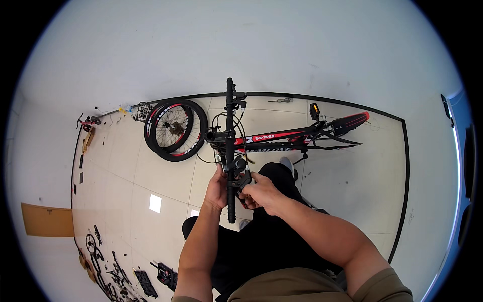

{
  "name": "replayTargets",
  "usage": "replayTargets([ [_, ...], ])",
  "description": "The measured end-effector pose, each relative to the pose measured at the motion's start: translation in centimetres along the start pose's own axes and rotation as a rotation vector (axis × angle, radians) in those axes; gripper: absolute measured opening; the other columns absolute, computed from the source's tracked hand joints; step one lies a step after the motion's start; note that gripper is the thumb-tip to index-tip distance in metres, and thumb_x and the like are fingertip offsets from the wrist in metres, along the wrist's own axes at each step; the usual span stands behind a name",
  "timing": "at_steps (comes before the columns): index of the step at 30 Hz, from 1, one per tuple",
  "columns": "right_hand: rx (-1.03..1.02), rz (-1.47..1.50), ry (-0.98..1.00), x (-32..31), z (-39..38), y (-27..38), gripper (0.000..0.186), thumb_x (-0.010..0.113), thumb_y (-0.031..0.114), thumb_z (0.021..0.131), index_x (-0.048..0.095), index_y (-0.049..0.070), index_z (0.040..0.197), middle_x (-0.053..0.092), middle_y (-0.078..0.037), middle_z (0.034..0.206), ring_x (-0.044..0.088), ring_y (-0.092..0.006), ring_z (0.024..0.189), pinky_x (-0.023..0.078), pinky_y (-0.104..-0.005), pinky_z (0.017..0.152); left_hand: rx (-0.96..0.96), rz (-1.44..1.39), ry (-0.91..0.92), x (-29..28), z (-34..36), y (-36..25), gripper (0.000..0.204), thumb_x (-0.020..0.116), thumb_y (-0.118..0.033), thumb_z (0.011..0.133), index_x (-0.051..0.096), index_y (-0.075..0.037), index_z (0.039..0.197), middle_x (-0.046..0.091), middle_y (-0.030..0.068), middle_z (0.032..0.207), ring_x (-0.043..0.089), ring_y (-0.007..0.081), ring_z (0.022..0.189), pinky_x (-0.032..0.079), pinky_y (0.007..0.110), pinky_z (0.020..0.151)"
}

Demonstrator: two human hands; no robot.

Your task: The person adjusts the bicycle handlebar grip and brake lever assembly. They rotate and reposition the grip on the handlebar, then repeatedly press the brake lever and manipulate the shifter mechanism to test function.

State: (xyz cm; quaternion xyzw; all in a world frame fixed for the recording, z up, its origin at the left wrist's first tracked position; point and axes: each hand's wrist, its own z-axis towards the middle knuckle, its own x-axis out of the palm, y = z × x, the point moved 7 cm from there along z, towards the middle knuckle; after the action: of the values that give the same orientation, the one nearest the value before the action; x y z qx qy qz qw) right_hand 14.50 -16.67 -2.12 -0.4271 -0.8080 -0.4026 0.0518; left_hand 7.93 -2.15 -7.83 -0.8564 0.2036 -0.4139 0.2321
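Handlebar (230,146) between my left hand (216,190) and right hand (260,192)
It runs forward; my right grips the brake lever (245,178), my left I can't tell.

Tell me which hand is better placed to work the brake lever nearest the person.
Probably the right hand: it is right at that brake lever, on the lever's side of the handlebar. The left hand is on the handlebar's opposite side.

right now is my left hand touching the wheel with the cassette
Apart: the head view shows pale floor tiles between the left hand and the wheel with the cassette.
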Motion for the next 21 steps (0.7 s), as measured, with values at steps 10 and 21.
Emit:
replayTargets([
  [10, -0.026, -0.073, 0.057, 0.9, -0.5, 0.5, 0.036, 0.062, 0.001, 0.088, 0.051, 0.002, 0.122, 0.062, -0.011, 0.085, 0.057, -0.0145, 0.061, 0.046, -0.031, 0.051, -0.021, -0.013, 0.132, -0.1, -0.2, -0.1, 0.068, 0.044, -0.064, 0.106, 0.063, -0.001, 0.127, 0.068, 0.0093, 0.102, 0.069, 0.0298, 0.103, 0.057, 0.046, 0.094],
  [21, -0.043, -0.072, 0.04, 0.2, 0.4, 0.1, 0.036, 0.062, 0.0, 0.087, 0.05, 0.001, 0.121, 0.062, -0.011, 0.082, 0.057, -0.015, 0.059, 0.045, -0.0313, 0.049, -0.024, 0.001, -0.023, 0.3, -0.4, 0.2, 0.067, 0.041, -0.062, 0.108, 0.066, -0.001, 0.122, 0.07, 0.0116, 0.103, 0.07, 0.0298, 0.099, 0.057, 0.047, 0.091],
])
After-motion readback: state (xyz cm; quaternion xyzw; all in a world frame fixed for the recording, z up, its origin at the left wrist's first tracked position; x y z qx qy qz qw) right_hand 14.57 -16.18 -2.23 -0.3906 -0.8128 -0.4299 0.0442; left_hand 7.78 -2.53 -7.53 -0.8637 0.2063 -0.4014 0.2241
